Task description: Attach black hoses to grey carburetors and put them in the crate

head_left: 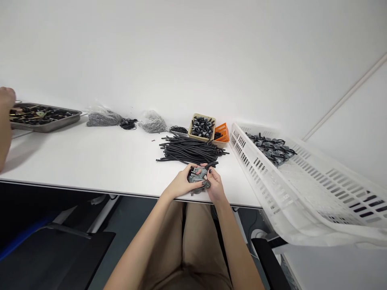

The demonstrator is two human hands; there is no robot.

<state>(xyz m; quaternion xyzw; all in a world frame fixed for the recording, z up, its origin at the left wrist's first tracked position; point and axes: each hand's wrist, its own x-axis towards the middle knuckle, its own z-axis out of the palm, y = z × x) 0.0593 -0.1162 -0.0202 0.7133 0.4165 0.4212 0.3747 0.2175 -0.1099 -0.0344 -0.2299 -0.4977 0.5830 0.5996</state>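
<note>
Close to the table's front edge, my left hand (180, 183) is closed around a grey metal part (198, 177) that looks like a small carburetor. My right hand (215, 186) grips the same part from the other side, its fingers by a short black hose (211, 164) that sticks out at the upper right. My fingers hide much of the part. Just beyond my hands lies a pile of black hoses (190, 150). Behind it stands a cream bin (190, 131) filled with small grey and black pieces.
At right, a big white perforated crate (256, 173) holds several grey parts with hoses (272, 147). An orange basket (223, 131) stands by the cream bin. Clear bags (152, 121) and a metal tray (57, 125) line the back. Another person's hand (6, 98) is at far left.
</note>
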